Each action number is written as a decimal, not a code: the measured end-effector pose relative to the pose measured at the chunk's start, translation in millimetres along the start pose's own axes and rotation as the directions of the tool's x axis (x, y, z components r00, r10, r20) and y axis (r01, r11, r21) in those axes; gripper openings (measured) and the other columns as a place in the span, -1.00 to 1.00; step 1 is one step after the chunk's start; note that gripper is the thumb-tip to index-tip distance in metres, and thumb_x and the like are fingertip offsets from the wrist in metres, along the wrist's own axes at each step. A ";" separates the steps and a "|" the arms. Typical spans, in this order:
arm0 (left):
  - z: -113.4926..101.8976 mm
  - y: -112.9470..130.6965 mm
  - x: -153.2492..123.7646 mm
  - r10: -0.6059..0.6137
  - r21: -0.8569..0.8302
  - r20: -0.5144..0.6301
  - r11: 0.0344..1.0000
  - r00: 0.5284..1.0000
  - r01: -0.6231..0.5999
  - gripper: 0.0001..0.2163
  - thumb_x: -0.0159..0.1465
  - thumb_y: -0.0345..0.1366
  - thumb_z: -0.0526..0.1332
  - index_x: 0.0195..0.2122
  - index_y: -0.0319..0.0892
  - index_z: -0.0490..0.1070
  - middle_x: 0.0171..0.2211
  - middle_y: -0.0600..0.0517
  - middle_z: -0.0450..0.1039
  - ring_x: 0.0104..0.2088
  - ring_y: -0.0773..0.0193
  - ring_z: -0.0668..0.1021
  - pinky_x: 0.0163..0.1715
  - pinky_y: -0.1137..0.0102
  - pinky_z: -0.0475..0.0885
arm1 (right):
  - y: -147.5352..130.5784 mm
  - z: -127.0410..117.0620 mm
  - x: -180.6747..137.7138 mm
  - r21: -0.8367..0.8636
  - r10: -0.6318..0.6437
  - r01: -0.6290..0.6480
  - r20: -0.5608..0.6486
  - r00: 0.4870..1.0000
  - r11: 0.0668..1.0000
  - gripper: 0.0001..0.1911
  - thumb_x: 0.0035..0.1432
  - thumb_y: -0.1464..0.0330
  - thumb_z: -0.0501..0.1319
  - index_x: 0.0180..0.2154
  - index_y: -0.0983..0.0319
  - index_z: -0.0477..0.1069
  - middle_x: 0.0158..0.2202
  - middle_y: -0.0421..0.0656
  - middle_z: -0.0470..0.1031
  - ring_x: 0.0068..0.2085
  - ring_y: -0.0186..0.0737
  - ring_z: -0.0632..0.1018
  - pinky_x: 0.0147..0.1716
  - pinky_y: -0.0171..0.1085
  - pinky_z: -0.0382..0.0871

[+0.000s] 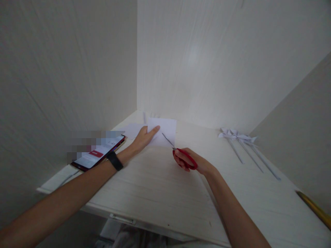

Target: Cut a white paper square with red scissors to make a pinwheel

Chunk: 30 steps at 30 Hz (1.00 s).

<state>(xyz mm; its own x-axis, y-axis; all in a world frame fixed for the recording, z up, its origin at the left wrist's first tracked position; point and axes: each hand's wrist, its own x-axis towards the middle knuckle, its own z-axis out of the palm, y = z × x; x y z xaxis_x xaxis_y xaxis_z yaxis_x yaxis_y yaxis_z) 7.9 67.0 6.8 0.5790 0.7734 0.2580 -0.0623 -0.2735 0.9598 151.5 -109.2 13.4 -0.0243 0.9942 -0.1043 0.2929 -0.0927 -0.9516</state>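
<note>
My left hand (148, 136) grips a white sheet of paper (167, 129) by its left side, thumb on top and fingers hidden behind it. A dark band circles that wrist. In my right hand (192, 160) are red-handled scissors (186, 159), their blades pointing up and left toward the sheet. The blade tips lie in front of the paper; whether they touch it I cannot tell. Another piece of white paper (134, 130) lies on the table just left of my left hand.
A phone (99, 153) with a lit screen rests at the left beside my forearm. Several paper pinwheels on sticks (236, 136) lie at the right. A gold-coloured object (312, 206) is at the right edge. Walls enclose the white table (155, 186) at the back and sides.
</note>
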 end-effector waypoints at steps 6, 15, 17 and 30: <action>-1.5 -1.4 0.5 0.005 0.003 0.006 1.000 1.000 -0.005 -0.53 0.11 0.10 0.23 -0.27 -0.26 0.54 -0.12 -0.22 0.60 -0.14 -0.03 0.59 -0.14 0.23 0.48 | 1.7 -0.6 -0.3 -0.008 -0.006 0.006 0.002 1.000 1.000 -0.38 0.19 -0.16 0.11 -0.56 0.24 0.21 -0.63 -0.28 0.24 -0.66 -0.44 0.28 -0.68 -0.40 0.08; -0.7 -0.4 -0.5 0.008 -0.007 0.017 1.000 1.000 -0.008 -0.51 0.13 0.09 0.22 -0.19 -0.29 0.54 -0.07 -0.23 0.58 -0.09 -0.03 0.58 -0.13 0.25 0.48 | 0.8 0.3 0.6 -0.008 0.028 -0.028 -0.028 0.999 1.000 -0.36 0.13 -0.21 0.11 -0.57 0.22 0.18 -0.63 -0.28 0.22 -0.66 -0.44 0.26 -0.69 -0.38 0.06; -0.6 -1.2 -0.1 0.016 -0.013 0.019 1.000 1.000 -0.016 -0.50 0.12 0.08 0.22 -0.15 -0.28 0.53 -0.03 -0.22 0.57 -0.06 -0.04 0.57 -0.11 0.24 0.48 | -2.1 1.1 0.3 -0.011 0.054 -0.054 -0.036 0.998 0.998 -0.35 0.09 -0.23 0.12 -0.57 0.22 0.17 -0.63 -0.29 0.21 -0.66 -0.44 0.26 -0.68 -0.38 0.07; -0.8 1.5 -0.8 0.029 0.009 0.029 1.000 0.999 -0.029 -0.51 0.14 0.07 0.20 -0.18 -0.30 0.51 -0.05 -0.24 0.57 -0.05 -0.06 0.56 -0.04 0.17 0.46 | -5.1 2.1 -1.9 -0.037 0.028 -0.028 -0.015 1.000 0.999 -0.37 0.16 -0.20 0.08 -0.57 0.22 0.17 -0.64 -0.29 0.20 -0.67 -0.44 0.26 -0.68 -0.38 0.08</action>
<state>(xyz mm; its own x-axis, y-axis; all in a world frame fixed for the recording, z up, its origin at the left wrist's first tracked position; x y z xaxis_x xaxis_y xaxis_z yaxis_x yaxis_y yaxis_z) 6.7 66.5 8.1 0.6000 0.7486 0.2821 -0.0717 -0.3008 0.9510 148.0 -110.7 17.8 -0.0021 0.9920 -0.1263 0.3286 -0.1185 -0.9370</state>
